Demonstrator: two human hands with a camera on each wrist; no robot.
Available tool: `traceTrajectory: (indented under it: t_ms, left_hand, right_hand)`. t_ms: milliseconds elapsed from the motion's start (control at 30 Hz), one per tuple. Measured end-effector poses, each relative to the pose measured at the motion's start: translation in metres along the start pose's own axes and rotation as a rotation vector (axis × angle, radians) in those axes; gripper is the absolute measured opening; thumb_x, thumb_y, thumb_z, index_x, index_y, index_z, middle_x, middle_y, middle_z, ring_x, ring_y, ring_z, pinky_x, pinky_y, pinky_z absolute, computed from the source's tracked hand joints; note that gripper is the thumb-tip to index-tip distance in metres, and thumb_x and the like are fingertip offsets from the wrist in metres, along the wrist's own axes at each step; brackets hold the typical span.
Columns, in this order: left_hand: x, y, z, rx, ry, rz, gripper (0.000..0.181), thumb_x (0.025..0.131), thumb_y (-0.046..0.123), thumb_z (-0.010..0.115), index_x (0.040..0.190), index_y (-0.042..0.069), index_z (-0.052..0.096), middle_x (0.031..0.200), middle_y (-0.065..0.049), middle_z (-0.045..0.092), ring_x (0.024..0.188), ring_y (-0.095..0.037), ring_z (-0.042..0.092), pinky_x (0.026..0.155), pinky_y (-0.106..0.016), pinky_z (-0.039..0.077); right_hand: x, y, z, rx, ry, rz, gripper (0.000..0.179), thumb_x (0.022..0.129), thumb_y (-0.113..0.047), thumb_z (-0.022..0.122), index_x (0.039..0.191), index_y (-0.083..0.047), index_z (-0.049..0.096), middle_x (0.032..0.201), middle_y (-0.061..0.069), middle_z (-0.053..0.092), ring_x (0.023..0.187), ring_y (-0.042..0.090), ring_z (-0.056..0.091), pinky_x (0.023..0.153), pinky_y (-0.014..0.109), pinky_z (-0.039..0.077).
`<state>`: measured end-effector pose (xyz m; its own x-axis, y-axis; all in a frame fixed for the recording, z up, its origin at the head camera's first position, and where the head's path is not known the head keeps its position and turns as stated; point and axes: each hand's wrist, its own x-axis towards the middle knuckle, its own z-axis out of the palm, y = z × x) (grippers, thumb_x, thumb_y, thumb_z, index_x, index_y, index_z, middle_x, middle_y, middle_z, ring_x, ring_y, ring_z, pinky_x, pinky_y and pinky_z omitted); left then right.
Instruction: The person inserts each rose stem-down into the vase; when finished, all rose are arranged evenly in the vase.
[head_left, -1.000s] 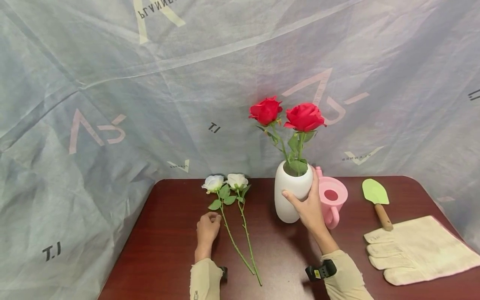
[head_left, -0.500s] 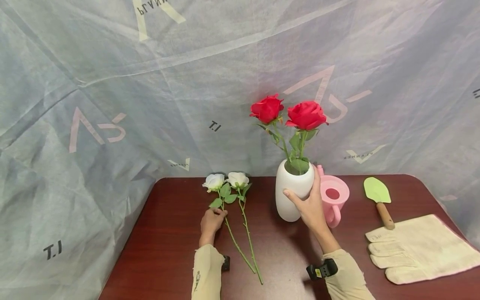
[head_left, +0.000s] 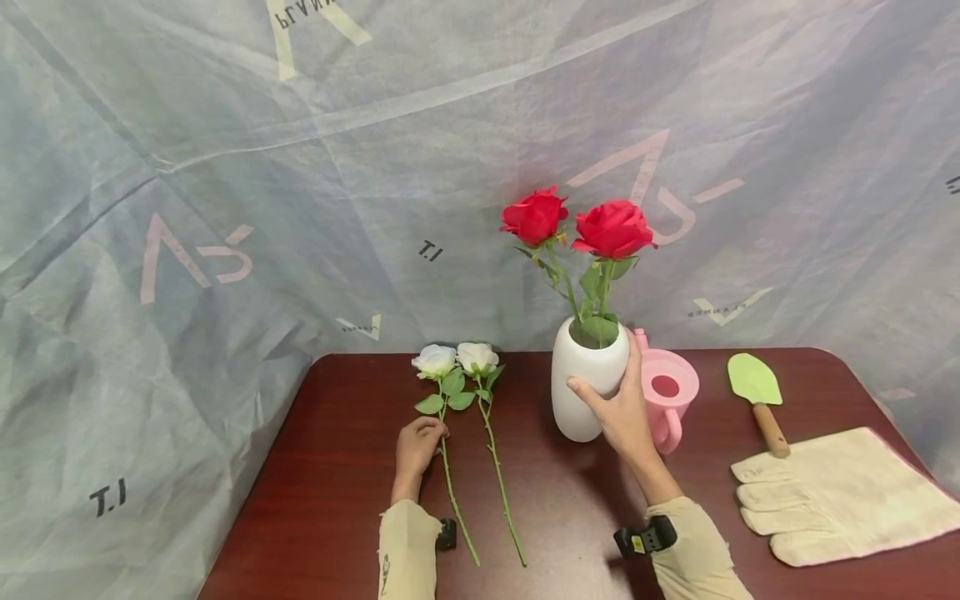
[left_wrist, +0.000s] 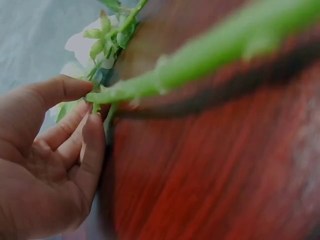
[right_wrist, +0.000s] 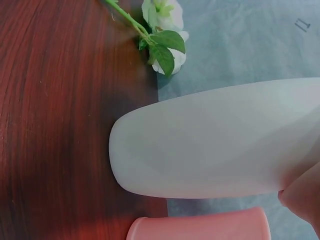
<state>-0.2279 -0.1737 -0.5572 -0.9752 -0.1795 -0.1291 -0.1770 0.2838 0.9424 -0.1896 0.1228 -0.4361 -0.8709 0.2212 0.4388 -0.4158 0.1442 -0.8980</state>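
My left hand point(head_left: 418, 450) pinches the stem of the left white rose point(head_left: 434, 362) just below its leaves. In the left wrist view, the green stem point(left_wrist: 135, 86) runs out from between thumb and fingertips, above the table surface. Beside it a second white rose point(head_left: 477, 358) lies on the table, its stem pointing toward me. My right hand point(head_left: 624, 412) grips the upper right side of a white vase point(head_left: 573, 408), which stands upright. Two red roses point(head_left: 614, 229) rise from the vase's mouth; their lower stems are hidden inside.
Close to the vase's right side is a pink watering can point(head_left: 678, 372), partly behind my right hand. Farther right lie a green-bladed trowel point(head_left: 754, 380) with a wooden handle and a cream work glove point(head_left: 847, 492). A grey cloth point(head_left: 420, 167) hangs behind the dark red table point(head_left: 322, 500).
My left hand has moved in to the left white rose and taken hold of its stem. That stem's lower end has shifted left, away from the other stem. The right hand stays on the vase.
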Motion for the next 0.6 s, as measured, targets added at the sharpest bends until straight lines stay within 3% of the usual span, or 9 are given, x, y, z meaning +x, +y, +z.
traceTrajectory:
  t_ms: [267, 433, 600]
  left_hand:
    - [0.002, -0.002, -0.011, -0.197, -0.050, -0.085, 0.030, 0.091, 0.020, 0.061, 0.115, 0.003, 0.066, 0.094, -0.008, 0.069, 0.090, -0.022, 0.059, 0.071, -0.029, 0.049]
    - [0.000, 0.003, -0.020, -0.492, -0.145, -0.166, 0.038, 0.094, 0.025, 0.057, 0.124, 0.002, 0.059, 0.099, -0.005, 0.066, 0.093, -0.020, 0.053, 0.076, -0.030, 0.042]
    - [-0.007, 0.010, -0.027, -0.778, -0.250, -0.218, 0.020, 0.097, 0.021, 0.051, 0.110, 0.014, 0.064, 0.093, 0.005, 0.063, 0.079, -0.010, 0.052, 0.070, -0.025, 0.042]
  right_hand:
    - [0.001, 0.003, 0.000, 0.000, -0.001, -0.019, 0.093, 0.074, 0.002, 0.075, 0.147, -0.007, 0.018, 0.143, 0.007, 0.032, 0.122, 0.015, 0.037, 0.100, 0.028, 0.027]
    - [0.001, 0.003, -0.001, -0.009, 0.001, -0.019, 0.093, 0.074, 0.002, 0.075, 0.147, -0.007, 0.018, 0.142, 0.007, 0.032, 0.121, 0.015, 0.037, 0.100, 0.030, 0.027]
    - [0.000, 0.001, -0.001, -0.015, -0.007, 0.004, 0.094, 0.074, 0.001, 0.075, 0.147, -0.007, 0.016, 0.143, 0.008, 0.031, 0.122, 0.016, 0.036, 0.101, 0.034, 0.026]
